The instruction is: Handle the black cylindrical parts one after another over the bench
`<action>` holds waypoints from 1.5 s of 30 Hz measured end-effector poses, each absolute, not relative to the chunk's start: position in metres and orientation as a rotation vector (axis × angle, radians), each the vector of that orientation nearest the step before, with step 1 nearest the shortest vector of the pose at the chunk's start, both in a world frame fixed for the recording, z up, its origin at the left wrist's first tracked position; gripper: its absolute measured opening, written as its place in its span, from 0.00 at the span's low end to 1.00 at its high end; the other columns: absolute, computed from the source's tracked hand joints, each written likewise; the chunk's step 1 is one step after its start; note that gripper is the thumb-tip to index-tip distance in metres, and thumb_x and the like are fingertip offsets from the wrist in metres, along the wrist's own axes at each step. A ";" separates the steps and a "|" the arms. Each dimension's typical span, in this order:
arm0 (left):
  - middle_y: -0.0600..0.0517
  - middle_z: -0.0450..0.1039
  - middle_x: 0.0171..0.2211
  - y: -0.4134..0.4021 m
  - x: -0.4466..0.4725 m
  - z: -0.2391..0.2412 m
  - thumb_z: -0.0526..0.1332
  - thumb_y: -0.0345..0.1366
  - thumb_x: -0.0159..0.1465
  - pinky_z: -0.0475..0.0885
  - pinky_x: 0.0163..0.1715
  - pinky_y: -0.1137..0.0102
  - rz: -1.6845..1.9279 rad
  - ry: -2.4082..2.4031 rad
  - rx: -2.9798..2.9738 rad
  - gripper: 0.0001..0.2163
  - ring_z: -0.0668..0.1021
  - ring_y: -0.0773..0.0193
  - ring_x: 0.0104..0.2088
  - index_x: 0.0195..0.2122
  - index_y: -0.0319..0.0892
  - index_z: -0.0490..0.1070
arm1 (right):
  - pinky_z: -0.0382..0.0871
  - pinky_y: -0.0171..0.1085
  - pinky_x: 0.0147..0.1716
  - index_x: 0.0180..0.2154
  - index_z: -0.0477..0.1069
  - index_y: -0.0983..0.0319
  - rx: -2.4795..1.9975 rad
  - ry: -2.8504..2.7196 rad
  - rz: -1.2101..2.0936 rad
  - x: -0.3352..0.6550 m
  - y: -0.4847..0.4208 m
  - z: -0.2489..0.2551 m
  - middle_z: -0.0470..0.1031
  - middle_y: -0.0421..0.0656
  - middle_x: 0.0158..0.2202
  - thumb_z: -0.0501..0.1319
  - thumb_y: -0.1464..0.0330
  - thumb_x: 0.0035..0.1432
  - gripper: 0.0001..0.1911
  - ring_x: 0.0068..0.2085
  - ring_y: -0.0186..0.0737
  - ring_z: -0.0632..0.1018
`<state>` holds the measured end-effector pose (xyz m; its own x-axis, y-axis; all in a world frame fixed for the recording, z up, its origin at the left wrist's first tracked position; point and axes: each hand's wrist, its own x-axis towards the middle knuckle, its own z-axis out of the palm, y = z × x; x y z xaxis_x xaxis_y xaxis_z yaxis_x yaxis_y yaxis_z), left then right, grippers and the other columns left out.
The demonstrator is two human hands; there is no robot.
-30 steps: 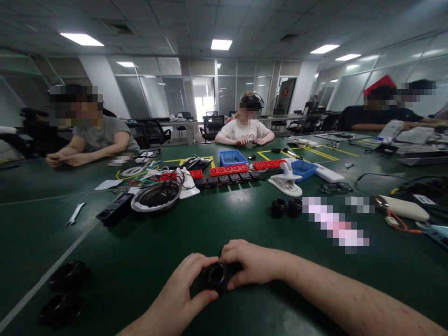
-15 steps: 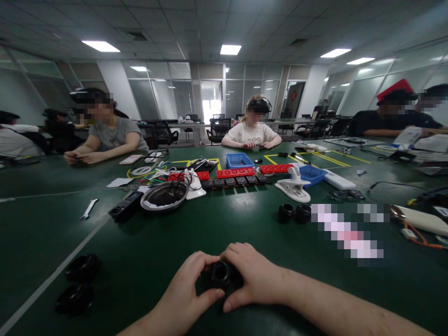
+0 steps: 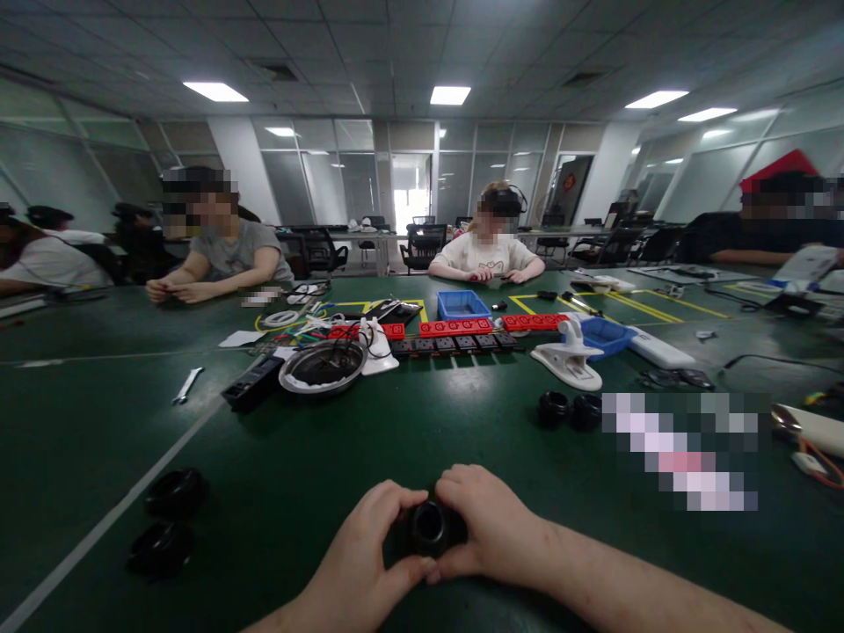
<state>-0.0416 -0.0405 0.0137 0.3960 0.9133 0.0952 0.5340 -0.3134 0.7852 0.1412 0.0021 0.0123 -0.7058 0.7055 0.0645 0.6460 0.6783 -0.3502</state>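
In front of me on the green table [image 3: 316, 466] is a hollow black ring-shaped part [image 3: 430, 527], its round opening facing me. My left hand [image 3: 373, 549] curls round its left side, forefinger along the top and thumb below. From the right my right hand [image 3: 491, 527] wraps it, fingers bent over the top and thumb underneath. Both thumb tips meet just under the part. Two similar black ring parts, one farther back [image 3: 175, 492] and one nearer [image 3: 159, 549], lie to the left. Another pair, a left one [image 3: 554, 409] and a right one [image 3: 586, 411], stands beyond my right hand.
An open-end wrench [image 3: 188, 385] lies at the left. Farther back are a metal bowl [image 3: 323, 387] with cables, red socket strips [image 3: 454, 327], a blue bin [image 3: 463, 305] and a white clamp stand [image 3: 571, 360]. Co-workers, including one person [image 3: 488, 251] opposite, sit around the table.
The view has turned slightly left, so everything appears farther right. Around the ring part, my hands have closed in a little, and the thumb tips have come together.
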 end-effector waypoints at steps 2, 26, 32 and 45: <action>0.51 0.66 0.37 -0.041 -0.041 0.012 0.63 0.26 0.51 0.64 0.37 0.67 0.740 1.284 1.965 0.16 0.69 0.58 0.38 0.41 0.43 0.67 | 0.60 0.38 0.30 0.27 0.68 0.63 -1.183 -2.674 0.330 0.137 -0.003 0.011 0.68 0.41 0.27 0.65 0.44 0.34 0.29 0.30 0.40 0.68; 0.54 0.64 0.34 -0.040 -0.044 0.017 0.64 0.27 0.49 0.63 0.34 0.69 0.694 1.205 1.980 0.15 0.68 0.60 0.35 0.38 0.43 0.66 | 0.61 0.39 0.29 0.29 0.67 0.63 -1.226 -2.689 0.374 0.135 -0.011 0.009 0.71 0.42 0.27 0.65 0.45 0.33 0.30 0.29 0.43 0.71; 0.53 0.65 0.35 -0.040 -0.043 0.014 0.64 0.27 0.50 0.63 0.35 0.69 0.717 1.210 2.015 0.15 0.68 0.60 0.36 0.39 0.42 0.66 | 0.62 0.43 0.35 0.34 0.68 0.63 -1.106 -2.732 0.420 0.140 -0.007 0.019 0.71 0.44 0.33 0.66 0.46 0.34 0.31 0.33 0.45 0.70; 0.54 0.65 0.35 -0.042 -0.043 0.018 0.65 0.28 0.50 0.64 0.36 0.69 0.647 1.198 2.009 0.15 0.68 0.60 0.36 0.38 0.44 0.65 | 0.58 0.35 0.28 0.27 0.67 0.63 -1.066 -2.749 0.562 0.143 -0.001 0.015 0.69 0.38 0.25 0.68 0.52 0.37 0.22 0.28 0.37 0.69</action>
